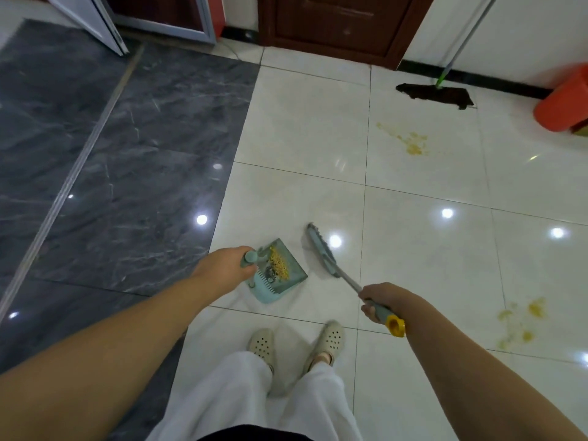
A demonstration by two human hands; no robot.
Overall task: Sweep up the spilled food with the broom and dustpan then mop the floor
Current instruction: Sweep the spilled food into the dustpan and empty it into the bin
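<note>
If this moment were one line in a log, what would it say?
left hand: holds dustpan, food inside | right hand: holds broom | yellow stains remain | mop unused by wall

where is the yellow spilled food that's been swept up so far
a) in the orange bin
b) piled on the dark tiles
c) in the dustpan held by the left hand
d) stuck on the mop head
c: a heap of yellow food lies in the dustpan, whose handle the left hand grips.

Bare forearms without sleeves, loose white trousers point(241, 399), cream perforated clogs point(331, 340), dark garment edge at waist
</note>
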